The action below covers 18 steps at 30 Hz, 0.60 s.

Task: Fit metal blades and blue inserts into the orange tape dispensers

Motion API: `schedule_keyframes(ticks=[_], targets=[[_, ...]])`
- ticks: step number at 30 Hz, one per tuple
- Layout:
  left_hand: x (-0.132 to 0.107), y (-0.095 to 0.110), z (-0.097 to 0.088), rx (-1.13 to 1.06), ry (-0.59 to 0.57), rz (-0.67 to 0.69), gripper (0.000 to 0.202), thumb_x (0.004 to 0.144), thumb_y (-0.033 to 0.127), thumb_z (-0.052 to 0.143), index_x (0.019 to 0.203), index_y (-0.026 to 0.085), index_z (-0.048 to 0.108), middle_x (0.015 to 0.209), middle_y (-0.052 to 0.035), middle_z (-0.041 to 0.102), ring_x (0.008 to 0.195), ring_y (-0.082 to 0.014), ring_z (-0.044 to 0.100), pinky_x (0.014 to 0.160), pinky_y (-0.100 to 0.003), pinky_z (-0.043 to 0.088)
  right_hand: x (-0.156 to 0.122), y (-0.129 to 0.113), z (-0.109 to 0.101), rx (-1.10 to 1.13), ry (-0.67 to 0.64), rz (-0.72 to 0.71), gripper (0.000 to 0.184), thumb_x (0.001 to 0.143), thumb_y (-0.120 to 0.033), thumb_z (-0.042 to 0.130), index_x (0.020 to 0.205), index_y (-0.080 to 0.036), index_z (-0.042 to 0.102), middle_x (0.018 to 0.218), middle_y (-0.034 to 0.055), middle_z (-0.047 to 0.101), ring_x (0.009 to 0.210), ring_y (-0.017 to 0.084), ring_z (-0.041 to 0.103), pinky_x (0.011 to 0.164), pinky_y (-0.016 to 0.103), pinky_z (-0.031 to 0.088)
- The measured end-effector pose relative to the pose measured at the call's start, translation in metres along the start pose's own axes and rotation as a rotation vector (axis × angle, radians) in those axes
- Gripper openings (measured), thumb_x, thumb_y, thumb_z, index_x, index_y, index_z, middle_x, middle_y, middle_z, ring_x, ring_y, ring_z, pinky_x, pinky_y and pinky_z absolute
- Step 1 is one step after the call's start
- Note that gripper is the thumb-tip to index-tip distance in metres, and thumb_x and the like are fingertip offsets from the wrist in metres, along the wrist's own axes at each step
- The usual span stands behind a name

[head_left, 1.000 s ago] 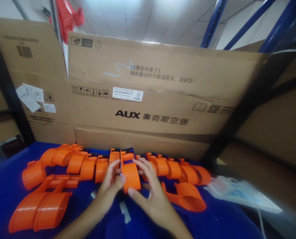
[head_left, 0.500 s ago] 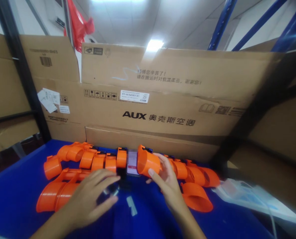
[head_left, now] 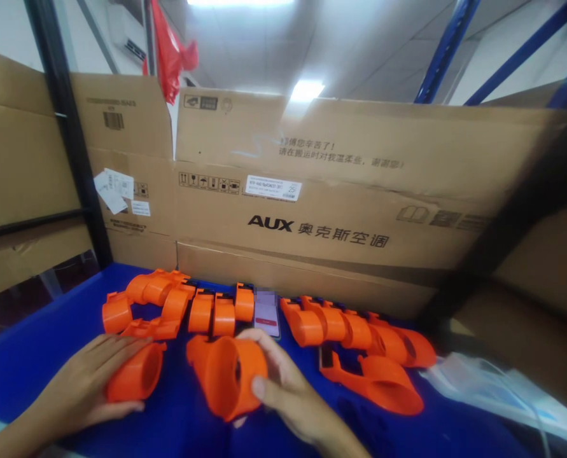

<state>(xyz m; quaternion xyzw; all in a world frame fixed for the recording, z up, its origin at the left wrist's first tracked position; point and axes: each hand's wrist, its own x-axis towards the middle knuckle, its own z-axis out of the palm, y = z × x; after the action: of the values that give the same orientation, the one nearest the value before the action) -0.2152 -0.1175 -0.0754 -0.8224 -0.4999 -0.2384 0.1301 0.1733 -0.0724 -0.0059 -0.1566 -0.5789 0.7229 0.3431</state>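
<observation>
Cardboard wall (head_left: 335,210) across the back of your bench, blue cloth (head_left: 182,407) below it, one black post (head_left: 73,146) at left, one red bag (head_left: 171,60) hanging above. On the cloth, two back rows of orange tubes: seven in the left row (head_left: 201,313), five in the right row (head_left: 358,332), and one loose tube (head_left: 392,385) nearer you at right. Packet (head_left: 483,381), whitish and blurred, by the right edge. Your left hand (head_left: 90,381) curls over a front-left tube (head_left: 137,375), thumb beneath; it blocks the view, so pieces under it can't be counted. Your right hand (head_left: 287,391) grips one flared tube (head_left: 219,381), mouth toward you, mid-bench. One phone (head_left: 266,318) stands between the rows, behind that tube.
</observation>
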Motion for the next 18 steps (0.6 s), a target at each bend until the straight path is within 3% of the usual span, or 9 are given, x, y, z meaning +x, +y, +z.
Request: schedule_keyframes(ticks=[4,7,10,13,18], targets=[[-0.002,0.002,-0.009,-0.176,0.236,-0.198,0.069,0.069,0.061,0.072,0.130,0.034,0.056,0.120,-0.0067,0.073,0.107,-0.0389,0.068,0.093,-0.047,0.051,0.017,0.016,0.024,0.020,0.043,0.099,0.054,0.078,-0.038,0.083,0.120,-0.027,0.050,0.117,0.0037,0.060,0.085,0.015,0.068,0.070,0.030,0.059],[-0.002,-0.002,-0.021,-0.215,0.375,-0.337,0.064,0.072,0.066,0.060,0.125,0.030,0.056,0.120,-0.0079,0.071,0.110,-0.0408,0.065,0.097,-0.050,0.048,0.029,0.031,0.037,-0.015,0.054,0.159,0.062,0.070,-0.033,0.090,0.119,-0.026,0.052,0.117,0.0026,0.060,0.081,0.012,0.065,0.072,0.028,0.056],[0.010,0.000,-0.035,-0.232,0.479,-0.416,0.063,0.075,0.065,0.056,0.128,0.031,0.054,0.126,-0.0080,0.066,0.113,-0.0419,0.061,0.101,-0.056,0.045,0.043,0.048,0.048,-0.106,0.099,0.218,0.068,0.069,-0.039,0.089,0.124,-0.028,0.050,0.119,0.0046,0.060,0.082,0.015,0.066,0.070,0.032,0.057],[0.033,0.018,-0.043,-0.296,0.515,-0.326,0.069,0.072,0.063,0.066,0.132,0.033,0.050,0.128,-0.0070,0.062,0.116,-0.0414,0.058,0.103,-0.058,0.045,0.060,0.062,0.057,-0.288,0.116,0.153,0.067,0.071,-0.042,0.086,0.125,-0.027,0.050,0.114,0.0055,0.064,0.089,0.020,0.067,0.075,0.036,0.057],[0.069,0.073,-0.033,-0.374,0.422,-0.006,0.094,0.057,0.047,0.090,0.140,0.038,0.045,0.129,-0.0067,0.060,0.115,-0.0401,0.060,0.100,-0.060,0.049,0.079,0.062,0.063,-0.547,0.065,-0.152,0.061,0.069,-0.041,0.086,0.122,-0.026,0.059,0.113,0.0062,0.068,0.104,0.027,0.063,0.089,0.040,0.054]])
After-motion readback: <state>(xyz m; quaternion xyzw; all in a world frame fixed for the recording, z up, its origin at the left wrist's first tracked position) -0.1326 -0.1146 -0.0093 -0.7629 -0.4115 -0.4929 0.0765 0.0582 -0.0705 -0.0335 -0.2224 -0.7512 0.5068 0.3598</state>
